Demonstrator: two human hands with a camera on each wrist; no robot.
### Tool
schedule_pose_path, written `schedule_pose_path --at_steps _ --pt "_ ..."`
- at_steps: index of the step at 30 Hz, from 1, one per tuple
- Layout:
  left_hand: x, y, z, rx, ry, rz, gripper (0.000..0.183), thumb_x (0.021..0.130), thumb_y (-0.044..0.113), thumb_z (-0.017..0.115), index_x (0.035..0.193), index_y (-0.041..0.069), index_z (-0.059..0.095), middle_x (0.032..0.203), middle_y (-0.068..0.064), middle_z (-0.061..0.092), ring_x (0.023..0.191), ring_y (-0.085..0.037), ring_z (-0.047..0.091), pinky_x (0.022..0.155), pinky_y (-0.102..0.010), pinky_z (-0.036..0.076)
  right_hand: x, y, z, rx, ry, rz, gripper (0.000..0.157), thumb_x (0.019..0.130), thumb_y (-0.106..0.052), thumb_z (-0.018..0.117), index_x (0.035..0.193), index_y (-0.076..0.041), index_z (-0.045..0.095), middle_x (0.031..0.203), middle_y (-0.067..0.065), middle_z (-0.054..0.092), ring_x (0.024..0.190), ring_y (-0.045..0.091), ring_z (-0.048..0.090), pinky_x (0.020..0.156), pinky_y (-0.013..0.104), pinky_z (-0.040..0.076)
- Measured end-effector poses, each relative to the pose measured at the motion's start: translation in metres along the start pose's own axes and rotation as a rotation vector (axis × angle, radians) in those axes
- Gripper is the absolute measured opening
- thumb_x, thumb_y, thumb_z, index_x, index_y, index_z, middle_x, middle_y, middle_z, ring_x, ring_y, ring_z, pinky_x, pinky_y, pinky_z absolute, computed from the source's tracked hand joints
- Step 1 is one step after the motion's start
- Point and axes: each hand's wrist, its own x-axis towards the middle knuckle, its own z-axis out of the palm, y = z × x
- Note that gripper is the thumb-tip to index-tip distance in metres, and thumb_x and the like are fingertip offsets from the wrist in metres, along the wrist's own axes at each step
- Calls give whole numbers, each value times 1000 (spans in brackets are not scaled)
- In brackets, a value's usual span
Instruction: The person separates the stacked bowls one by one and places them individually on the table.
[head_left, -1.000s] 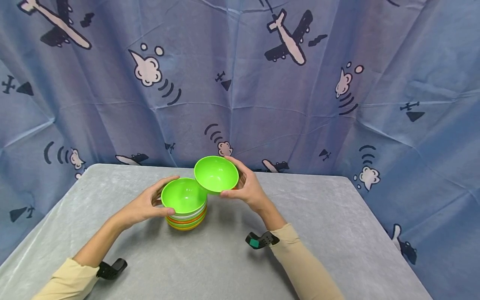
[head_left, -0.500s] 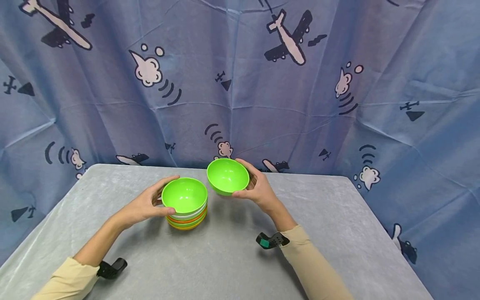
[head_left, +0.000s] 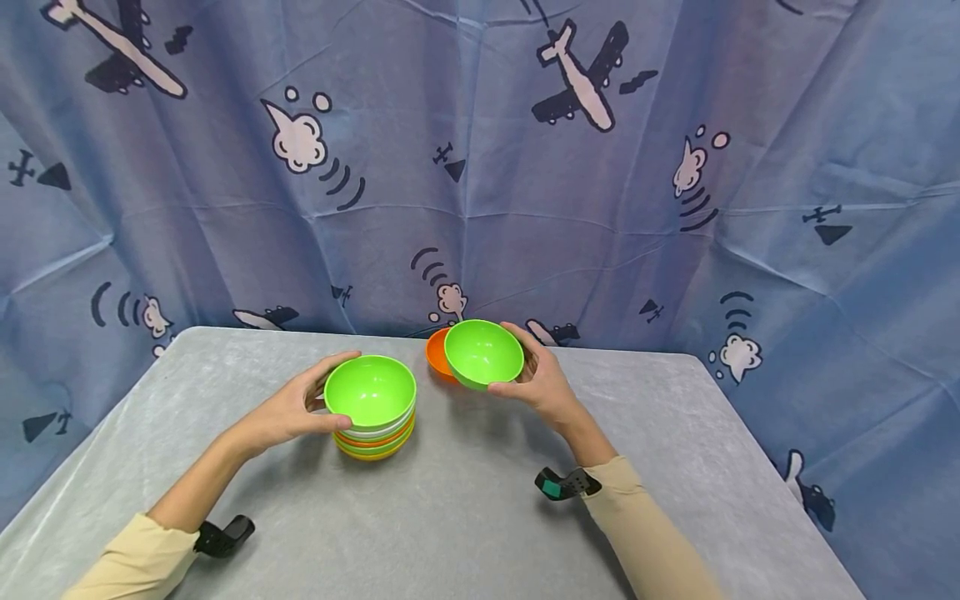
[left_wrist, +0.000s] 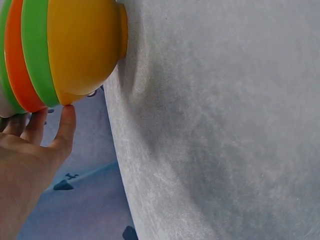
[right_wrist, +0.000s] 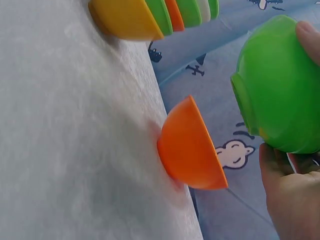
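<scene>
My left hand (head_left: 300,404) grips the side of a stack of bowls (head_left: 372,442), thumb at the near rim and fingers round the far side. A green bowl tops the stack; white, orange, green and yellow ones show below it. In the left wrist view the yellow bowl (left_wrist: 82,47) is at the bottom, its foot at the table. My right hand (head_left: 536,379) holds a single green bowl (head_left: 483,354) by its right side, raised above the table and tilted toward me. Behind it, partly hidden, an orange bowl (right_wrist: 189,147) stands upright on the table.
The grey table (head_left: 450,517) runs back to a blue curtain (head_left: 480,167) with printed airplanes, close behind its far edge. The orange bowl stands near that edge. Each wrist carries a black strap mount (head_left: 225,537).
My right hand has carried the green bowl to the right, away from the stack, uncovering part of the orange bowl behind. The left hand and the stack have stayed in place.
</scene>
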Motion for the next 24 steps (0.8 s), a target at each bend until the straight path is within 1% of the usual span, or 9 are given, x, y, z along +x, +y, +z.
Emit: schedule_pose_path --at_steps 3,7,9,10,12,15,20,22,24 --pt "0 0 0 -2 -1 2 86 90 11 78 160 11 28 155 -14 38 135 -36 42 100 -30 46 -2 1 -6 -25 14 13 99 71 6 91 154 1 37 152 15 39 136 30 41 106 34 42" --pt "-1 0 0 0 -1 -1 86 90 11 78 160 12 28 155 -14 38 134 -36 43 99 -30 47 -6 1 -14 -61 24 28 100 71 6 91 155 -1 37 163 13 20 145 28 31 109 32 38" --pt "-1 1 0 3 -1 -4 86 90 12 78 160 13 29 154 -14 38 133 -36 44 99 -31 47 -7 2 -18 -79 27 28 100 70 6 91 154 -1 38 165 12 12 148 27 25 111 32 35" --pt "-1 1 0 5 0 -5 87 90 12 78 160 13 29 154 -14 39 133 -36 44 99 -31 47 -8 3 -21 -85 28 25 100 70 6 91 154 -1 39 165 12 11 149 27 23 111 32 34" --pt "-1 1 0 9 1 -8 87 89 12 79 160 12 28 154 -14 39 132 -36 44 99 -31 47 -8 4 -25 -93 24 19 99 70 7 91 154 0 39 165 13 14 149 27 21 112 32 32" --pt "-1 1 0 9 3 -12 87 90 12 79 160 11 28 154 -14 39 133 -36 44 99 -31 47 -10 6 -33 -93 8 22 101 71 6 91 156 -1 37 165 9 18 149 26 21 112 31 32" --pt "0 0 -1 6 -2 -14 87 90 12 79 160 15 29 154 -13 39 135 -34 43 101 -33 46 -14 7 -49 -115 -8 15 101 73 6 90 157 -7 36 162 7 30 145 27 31 109 29 37" --pt "0 0 -1 8 -4 -11 87 89 12 79 160 15 29 154 -13 40 135 -34 43 101 -35 46 -16 6 -56 -133 7 19 99 74 7 89 157 -5 36 159 9 34 142 27 35 108 28 38" --pt "1 -1 -1 10 -4 -10 87 89 12 79 160 15 29 154 -12 40 135 -34 43 101 -36 46 -16 7 -62 -150 35 42 97 74 8 88 156 -3 36 157 9 37 141 26 36 108 27 38"
